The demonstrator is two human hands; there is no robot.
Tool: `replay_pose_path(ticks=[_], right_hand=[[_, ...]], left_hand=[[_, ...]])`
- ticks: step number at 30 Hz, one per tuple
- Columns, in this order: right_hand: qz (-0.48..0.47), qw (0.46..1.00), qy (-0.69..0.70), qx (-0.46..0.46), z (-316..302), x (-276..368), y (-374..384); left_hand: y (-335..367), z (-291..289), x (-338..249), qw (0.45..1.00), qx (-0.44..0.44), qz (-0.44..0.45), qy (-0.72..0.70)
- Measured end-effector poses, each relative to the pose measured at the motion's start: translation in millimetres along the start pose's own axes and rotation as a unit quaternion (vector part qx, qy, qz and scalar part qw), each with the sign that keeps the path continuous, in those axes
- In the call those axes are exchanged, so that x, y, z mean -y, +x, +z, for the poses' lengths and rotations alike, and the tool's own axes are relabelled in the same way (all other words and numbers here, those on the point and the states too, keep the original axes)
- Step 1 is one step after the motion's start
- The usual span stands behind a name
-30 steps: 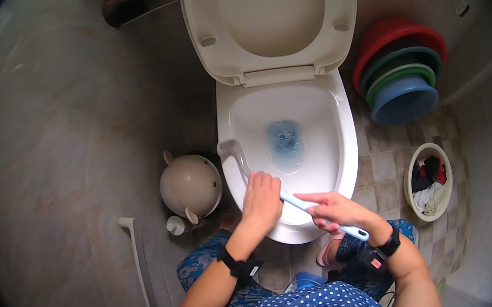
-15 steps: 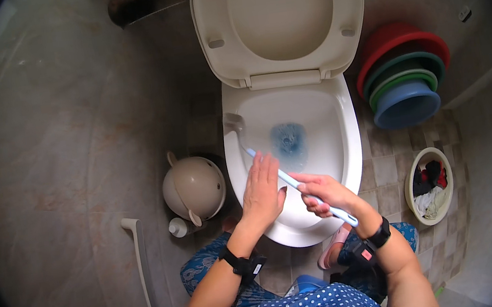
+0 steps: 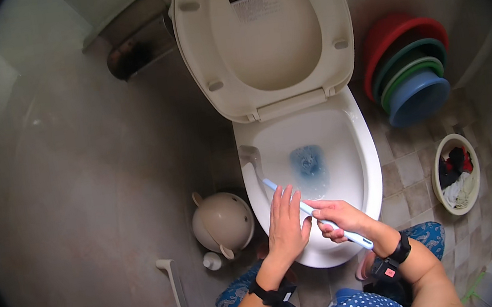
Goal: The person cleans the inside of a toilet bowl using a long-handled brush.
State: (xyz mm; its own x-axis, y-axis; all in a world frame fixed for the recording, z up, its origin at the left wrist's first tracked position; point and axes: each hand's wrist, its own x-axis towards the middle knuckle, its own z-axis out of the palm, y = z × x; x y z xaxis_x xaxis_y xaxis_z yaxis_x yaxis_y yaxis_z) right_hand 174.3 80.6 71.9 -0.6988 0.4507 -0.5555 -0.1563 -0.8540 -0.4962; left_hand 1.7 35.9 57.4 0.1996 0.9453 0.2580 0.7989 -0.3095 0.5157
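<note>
My right hand [image 3: 340,218] is closed around the light-blue handle of a toilet brush [image 3: 270,185]. The handle slants from lower right to upper left across the white toilet bowl [image 3: 374,177]. At its far end the brush's white head rests against the inner left wall of the bowl, below the rim. Over the front left of the bowl, my left hand [image 3: 289,227] is held flat with its fingers stretched out, close beside the handle; whether it touches the handle I cannot tell. Blue, foamy water [image 3: 308,162] lies at the bottom of the bowl.
Behind the bowl the seat and lid [image 3: 265,39] stand raised. A beige lidded bin [image 3: 223,222] and a white bottle [image 3: 212,261] are on the left. To the right are stacked basins [image 3: 419,98] and an oval tub [image 3: 438,181] holding clothes. A pale bar [image 3: 176,293] runs along the left wall.
The whole view has shifted and tilted a little, so the toilet appears lower and further right. The right hand keeps its grip on the brush; the left hand stays flat beside the handle.
</note>
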Motion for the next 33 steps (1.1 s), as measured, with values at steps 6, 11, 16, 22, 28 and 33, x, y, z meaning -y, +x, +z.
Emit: replay_pose_path(ticks=[6, 11, 16, 22, 28, 33], right_hand=[[0.028, 0.999, 0.038, 0.013, -4, -25, -15], [0.040, 0.998, 0.049, 0.007, -19, -4, -3], [0.020, 0.998, 0.057, 0.016, -21, -10, 8], [0.000, 1.000, 0.019, 0.001, -19, -9, 13], [-0.044, 0.994, 0.103, -0.001, -10, -30, 27], [-0.077, 0.962, 0.253, 0.069, 9, -36, 28]], left_hand=[[-8, 2, 13, 0.999, -0.004, -0.037, 0.007], [-9, 4, 17, 1.000, 0.015, -0.022, 0.012], [-5, 7, 16, 0.999, -0.013, -0.051, 0.006], [-12, 7, 17, 0.998, 0.001, -0.067, -0.021], [-13, 10, 17, 0.995, 0.027, -0.092, -0.018], [-14, 9, 18, 0.995, 0.023, -0.093, 0.005]])
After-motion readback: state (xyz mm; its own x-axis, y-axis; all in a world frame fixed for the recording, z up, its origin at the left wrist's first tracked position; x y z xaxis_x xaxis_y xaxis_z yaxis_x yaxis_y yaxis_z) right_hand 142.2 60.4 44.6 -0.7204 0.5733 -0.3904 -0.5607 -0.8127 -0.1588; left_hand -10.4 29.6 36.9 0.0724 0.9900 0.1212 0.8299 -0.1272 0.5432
